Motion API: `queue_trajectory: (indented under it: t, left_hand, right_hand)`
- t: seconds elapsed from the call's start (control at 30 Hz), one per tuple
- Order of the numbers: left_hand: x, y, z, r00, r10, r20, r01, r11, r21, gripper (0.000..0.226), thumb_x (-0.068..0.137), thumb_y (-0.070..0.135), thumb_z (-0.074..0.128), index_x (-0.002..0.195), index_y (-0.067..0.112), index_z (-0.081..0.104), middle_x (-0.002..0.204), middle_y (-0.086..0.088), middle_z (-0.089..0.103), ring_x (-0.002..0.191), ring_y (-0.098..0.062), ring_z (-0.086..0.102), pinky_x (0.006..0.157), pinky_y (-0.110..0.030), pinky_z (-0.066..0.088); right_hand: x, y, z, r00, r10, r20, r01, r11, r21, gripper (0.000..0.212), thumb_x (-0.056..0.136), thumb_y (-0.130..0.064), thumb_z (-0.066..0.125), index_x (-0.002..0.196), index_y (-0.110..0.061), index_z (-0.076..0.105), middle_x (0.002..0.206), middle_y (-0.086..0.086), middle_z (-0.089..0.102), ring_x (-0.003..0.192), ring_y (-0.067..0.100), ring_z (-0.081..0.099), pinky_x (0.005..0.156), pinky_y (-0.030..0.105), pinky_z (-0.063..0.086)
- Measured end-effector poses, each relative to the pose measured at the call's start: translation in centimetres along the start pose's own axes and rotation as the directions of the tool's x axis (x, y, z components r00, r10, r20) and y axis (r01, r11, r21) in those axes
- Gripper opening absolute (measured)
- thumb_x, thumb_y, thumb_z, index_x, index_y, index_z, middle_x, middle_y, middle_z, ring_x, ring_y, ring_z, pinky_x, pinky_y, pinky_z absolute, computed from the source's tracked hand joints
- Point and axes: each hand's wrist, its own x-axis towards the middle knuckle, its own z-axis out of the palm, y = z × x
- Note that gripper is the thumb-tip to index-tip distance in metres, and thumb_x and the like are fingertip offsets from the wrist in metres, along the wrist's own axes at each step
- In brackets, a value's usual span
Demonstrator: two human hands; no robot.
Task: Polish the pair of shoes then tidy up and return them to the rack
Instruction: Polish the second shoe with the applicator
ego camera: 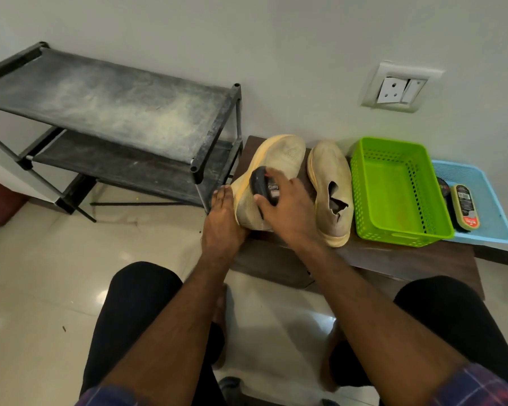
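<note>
The right hand [291, 212] grips a dark polish applicator [265, 186] and presses it against the side of a beige shoe [272, 168], which the left hand [222, 221] clasps at the heel, tilted on its edge on a brown stool [276, 259]. Just right of the grip lies the second shoe [332, 183], then a green basket [393, 189] and a blue tray [481, 212] holding a brush [464, 206]. Left of the grip stands a bare black rack [115, 112].
</note>
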Motion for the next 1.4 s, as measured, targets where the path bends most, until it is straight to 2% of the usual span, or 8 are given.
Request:
queue_trajectory:
  t: [0.27, 0.5, 0.67, 0.83, 0.97, 1.1, 1.2, 1.4]
  left_hand:
    - [0.3, -0.7, 0.4, 1.000, 0.028, -0.013, -0.028, 0.999, -0.019, 0.096, 0.082, 0.041, 0.078, 0.155, 0.006, 0.026, 0.159, -0.015, 0.033, 0.149, -0.030, 0.027, 0.116, -0.046, 0.033]
    - [0.3, -0.5, 0.5, 1.000, 0.020, -0.008, -0.020, 1.000, 0.017, 0.098, 0.083, 0.037, 0.077, 0.157, 0.007, 0.021, 0.162, -0.013, 0.028, 0.151, -0.029, 0.021, 0.118, -0.048, 0.032]
    - [0.5, -1.1, 0.7, 1.000, -0.022, 0.003, 0.022, 0.999, 0.027, 0.098, 0.084, 0.032, 0.078, 0.157, 0.008, 0.018, 0.163, -0.011, 0.025, 0.152, -0.027, 0.018, 0.120, -0.046, 0.030]
    - [0.5, -1.1, 0.7, 1.000, 0.000, 0.000, 0.000, 1.000, 0.000, 0.095, 0.085, 0.035, 0.076, 0.157, 0.008, 0.021, 0.162, -0.012, 0.027, 0.152, -0.029, 0.018, 0.119, -0.047, 0.031]
    - [0.4, -0.6, 0.7, 1.000, 0.008, -0.003, -0.008, 1.000, -0.016, 0.100, 0.083, 0.040, 0.077, 0.158, 0.010, 0.018, 0.164, -0.010, 0.024, 0.153, -0.027, 0.015, 0.120, -0.047, 0.025]
    - [0.3, -0.4, 0.5, 1.000, 0.007, 0.015, -0.007, 1.000, -0.002, 0.101, 0.083, 0.041, 0.077, 0.158, 0.011, 0.017, 0.164, -0.010, 0.023, 0.153, -0.028, 0.015, 0.119, -0.049, 0.025]
    - [0.5, -0.5, 0.5, 1.000, 0.021, 0.018, -0.021, 1.000, 0.007, 0.099, 0.083, 0.035, 0.078, 0.158, 0.009, 0.019, 0.164, -0.011, 0.024, 0.153, -0.030, 0.016, 0.120, -0.050, 0.027]
    - [0.4, -1.0, 0.5, 1.000, -0.005, 0.010, 0.005, 0.999, -0.043, 0.100, 0.079, 0.032, 0.082, 0.156, 0.004, 0.023, 0.161, -0.013, 0.029, 0.152, -0.032, 0.019, 0.118, -0.047, 0.028]
  right_hand:
    - [1.2, 2.5, -1.6, 0.927, 0.022, 0.373, 0.051, 0.981, -0.185, 0.058, 0.080, -0.046, 0.069, 0.136, -0.035, 0.057, 0.125, 0.006, 0.063, 0.111, 0.025, 0.061, 0.093, 0.036, 0.051]
    - [3.1, 0.3, -2.3, 0.965, 0.240, -0.102, -0.219, 0.958, 0.184, 0.053, 0.083, -0.059, 0.060, 0.131, -0.037, 0.056, 0.116, -0.005, 0.068, 0.106, 0.019, 0.063, 0.093, 0.038, 0.052]
    - [1.8, -2.0, 1.2, 0.966, 0.213, 0.150, -0.217, 0.976, 0.016, 0.050, 0.091, -0.053, 0.056, 0.134, -0.027, 0.052, 0.124, 0.006, 0.064, 0.114, 0.030, 0.060, 0.092, 0.037, 0.047]
    - [2.6, 0.1, -2.8, 0.894, 0.214, 0.394, -0.242, 0.970, 0.021, 0.052, 0.079, -0.056, 0.070, 0.126, -0.035, 0.066, 0.131, -0.007, 0.064, 0.115, 0.018, 0.061, 0.090, 0.031, 0.051]
    - [4.5, 1.5, -3.9, 0.931, 0.344, 0.127, -0.365, 0.894, 0.258, 0.057, 0.077, -0.063, 0.064, 0.128, -0.036, 0.060, 0.125, -0.003, 0.065, 0.103, 0.021, 0.065, 0.077, 0.043, 0.061]
    - [7.6, 1.4, -3.2, 0.899, 0.426, -0.100, -0.414, 0.903, 0.115, 0.057, 0.089, -0.054, 0.059, 0.134, -0.021, 0.049, 0.125, 0.007, 0.061, 0.114, 0.031, 0.058, 0.082, 0.031, 0.042]
    - [8.4, 0.6, -1.1, 0.890, 0.454, 0.048, -0.455, 0.890, 0.022, 0.055, 0.089, -0.055, 0.058, 0.127, -0.016, 0.053, 0.118, 0.007, 0.065, 0.102, 0.029, 0.064, 0.074, 0.031, 0.046]
    - [5.1, -1.6, 0.0, 0.880, 0.380, 0.285, -0.450, 0.859, 0.244, 0.036, 0.082, -0.053, 0.070, 0.095, -0.020, 0.068, 0.086, 0.000, 0.068, 0.070, 0.021, 0.071, 0.058, 0.040, 0.062]
